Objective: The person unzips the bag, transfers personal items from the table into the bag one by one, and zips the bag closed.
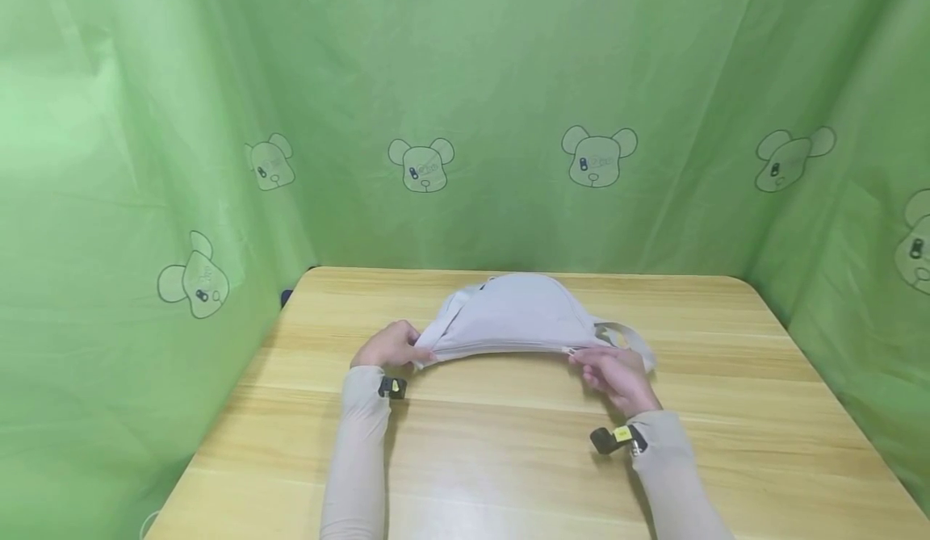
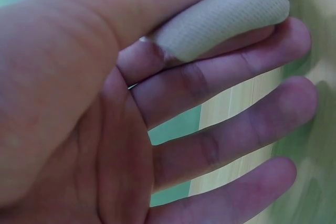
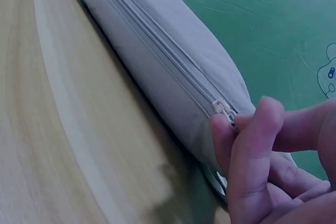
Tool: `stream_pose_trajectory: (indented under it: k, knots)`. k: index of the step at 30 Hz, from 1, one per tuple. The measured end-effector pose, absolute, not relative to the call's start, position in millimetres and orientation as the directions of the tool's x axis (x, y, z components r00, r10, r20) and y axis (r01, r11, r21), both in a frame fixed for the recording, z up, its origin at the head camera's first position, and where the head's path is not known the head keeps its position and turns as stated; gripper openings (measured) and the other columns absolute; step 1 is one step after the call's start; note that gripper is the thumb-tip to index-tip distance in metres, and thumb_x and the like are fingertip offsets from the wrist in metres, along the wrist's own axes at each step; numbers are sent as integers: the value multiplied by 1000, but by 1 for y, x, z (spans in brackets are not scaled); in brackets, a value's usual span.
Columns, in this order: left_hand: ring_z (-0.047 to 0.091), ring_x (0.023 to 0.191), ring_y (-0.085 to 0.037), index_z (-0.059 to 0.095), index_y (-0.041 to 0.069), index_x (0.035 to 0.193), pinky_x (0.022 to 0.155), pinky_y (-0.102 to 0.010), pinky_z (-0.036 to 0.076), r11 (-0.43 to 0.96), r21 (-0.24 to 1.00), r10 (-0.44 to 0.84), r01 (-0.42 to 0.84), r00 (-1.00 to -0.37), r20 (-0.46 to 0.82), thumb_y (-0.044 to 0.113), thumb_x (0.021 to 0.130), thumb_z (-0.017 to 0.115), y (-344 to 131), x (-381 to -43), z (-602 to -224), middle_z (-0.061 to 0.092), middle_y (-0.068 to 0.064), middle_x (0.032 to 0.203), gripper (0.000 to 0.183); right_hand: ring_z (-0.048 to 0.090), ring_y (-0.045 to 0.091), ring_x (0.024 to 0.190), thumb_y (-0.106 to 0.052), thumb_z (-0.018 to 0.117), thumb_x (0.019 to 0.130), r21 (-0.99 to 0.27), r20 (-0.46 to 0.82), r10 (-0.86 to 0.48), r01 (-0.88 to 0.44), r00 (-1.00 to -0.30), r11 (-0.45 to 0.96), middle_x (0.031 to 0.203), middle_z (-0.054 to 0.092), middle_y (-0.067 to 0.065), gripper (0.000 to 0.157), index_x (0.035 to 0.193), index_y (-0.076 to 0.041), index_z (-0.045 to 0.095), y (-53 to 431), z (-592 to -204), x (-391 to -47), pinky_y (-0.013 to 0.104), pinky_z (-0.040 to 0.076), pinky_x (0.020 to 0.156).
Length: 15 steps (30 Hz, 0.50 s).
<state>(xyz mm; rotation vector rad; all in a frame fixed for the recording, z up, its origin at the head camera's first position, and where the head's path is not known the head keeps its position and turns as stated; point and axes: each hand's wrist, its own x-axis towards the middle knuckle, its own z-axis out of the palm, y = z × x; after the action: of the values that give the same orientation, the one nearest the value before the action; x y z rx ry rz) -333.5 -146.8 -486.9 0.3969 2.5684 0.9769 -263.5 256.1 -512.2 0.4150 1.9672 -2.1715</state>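
Observation:
A pale grey waist bag (image 1: 519,314) lies on the table with its long zipper (image 3: 157,38) along the near side. The zipper's teeth look joined along the stretch seen in the right wrist view. At the bag's left end, my left hand (image 1: 388,345) pinches the fabric tip (image 2: 226,22) between thumb and index finger, the other fingers spread out. My right hand (image 1: 613,374) is at the right end, thumb and finger pinching the zipper pull (image 3: 223,109). Its tab is mostly hidden by the fingertips.
A grey strap (image 1: 630,340) loops out beside the bag's right end. The wooden table (image 1: 479,451) reaches back to a green curtain (image 1: 501,64) with printed bear heads, which also hangs at both sides. Each wrist carries a small black camera (image 1: 392,387).

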Motion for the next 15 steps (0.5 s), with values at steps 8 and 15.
stream_pose_trajectory:
  k: [8,15]
  knots:
    - [55,54,-13,75,10,81,50,-21,44,731,671,369,123,-898,-239,27,87,82,-148,-334,-489,73,-11,70,19,64,0,66,-5,72,93,-938,-329,34,322,-944,-129,87,78,-5,15,108,-8,75,262,-512,-262,14,58,61]
    - [58,55,-14,75,9,83,52,-22,46,730,674,366,118,-899,-239,27,87,82,-149,-334,-487,73,-11,73,19,64,0,66,-3,69,95,-933,-327,8,321,-945,-160,88,79,-4,14,102,-12,76,264,-511,-263,13,58,62]
